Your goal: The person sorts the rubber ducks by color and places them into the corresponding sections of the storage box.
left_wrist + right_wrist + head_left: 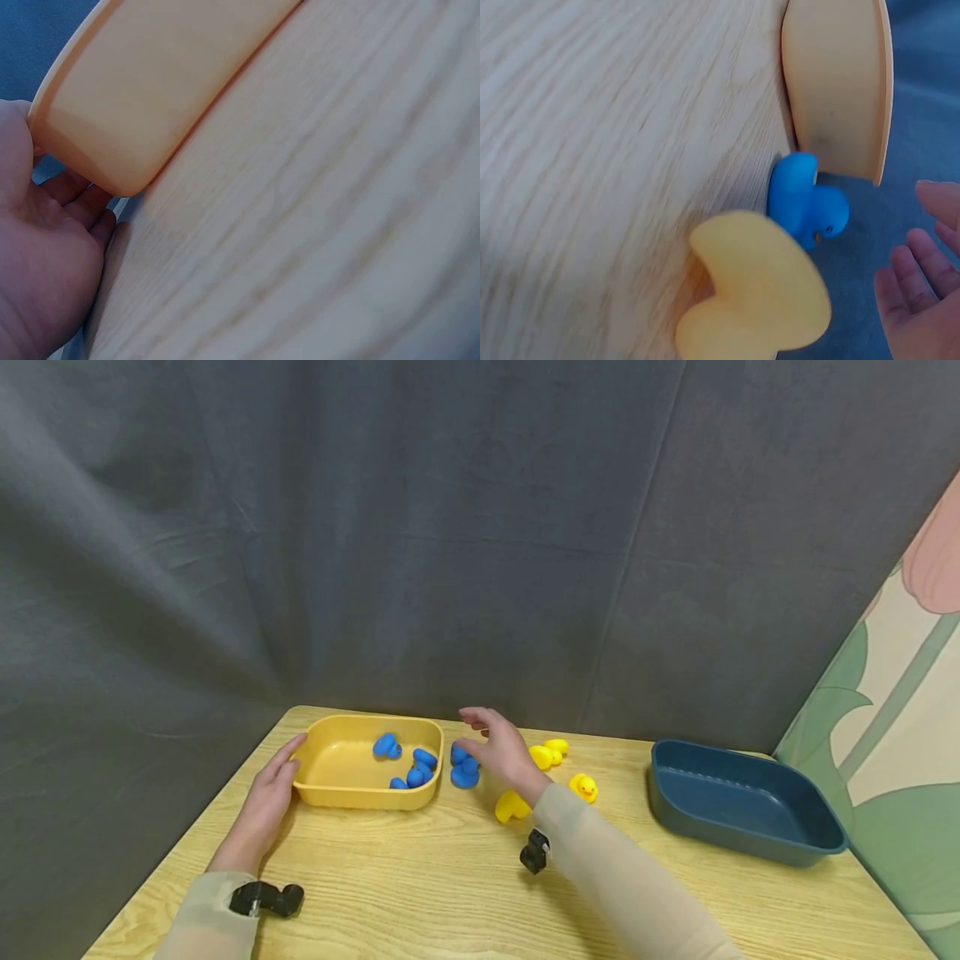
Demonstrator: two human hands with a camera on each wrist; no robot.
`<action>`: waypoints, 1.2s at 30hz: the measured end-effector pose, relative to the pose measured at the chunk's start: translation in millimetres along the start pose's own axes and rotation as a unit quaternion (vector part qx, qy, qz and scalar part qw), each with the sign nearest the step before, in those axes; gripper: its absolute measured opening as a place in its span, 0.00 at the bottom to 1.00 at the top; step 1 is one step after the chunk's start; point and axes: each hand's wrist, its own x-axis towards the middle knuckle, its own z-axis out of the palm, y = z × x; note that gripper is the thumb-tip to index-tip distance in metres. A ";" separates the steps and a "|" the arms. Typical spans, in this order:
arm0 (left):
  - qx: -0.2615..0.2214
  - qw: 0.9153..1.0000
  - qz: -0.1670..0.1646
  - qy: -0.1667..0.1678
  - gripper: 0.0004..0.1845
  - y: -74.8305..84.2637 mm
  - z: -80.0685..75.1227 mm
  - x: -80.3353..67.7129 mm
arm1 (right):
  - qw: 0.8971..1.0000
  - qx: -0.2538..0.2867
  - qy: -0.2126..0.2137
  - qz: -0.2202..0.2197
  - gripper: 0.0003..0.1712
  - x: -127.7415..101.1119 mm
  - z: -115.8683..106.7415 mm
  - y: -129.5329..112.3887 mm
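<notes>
Nearest on the wooden table (450, 877), a tipped yellow duck (512, 807) lies just in front of the right hand (501, 753). That hand hovers with fingers loosely spread and holding nothing, right beside a blue duck (465, 772) that sits just outside the yellow tray (352, 797). The left hand (264, 802) rests flat against the tray's left end with fingers straight; farther right stands a dark blue tray (742, 839).

Two bare hands, left hand (264, 802) and right hand (501, 753), emerge from pale beige sleeves, small black cameras strapped at both wrists.
</notes>
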 end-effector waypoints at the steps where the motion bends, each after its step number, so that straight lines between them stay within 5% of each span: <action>1: 0.000 1.000 0.001 0.000 0.31 0.0 0.0 0.0 | 1.000 0.000 -0.001 0.005 0.32 0.0 -0.9 1.6; 12: 0.001 1.000 0.001 0.001 0.31 -0.6 1.2 -1.2 | 0.998 -0.014 -0.028 0.060 0.34 -1.7 -0.7 15.6; 36: 0.003 1.000 0.002 0.005 0.32 2.0 0.2 -0.8 | 0.996 -0.011 -0.075 0.051 0.26 -6.5 -0.3 32.2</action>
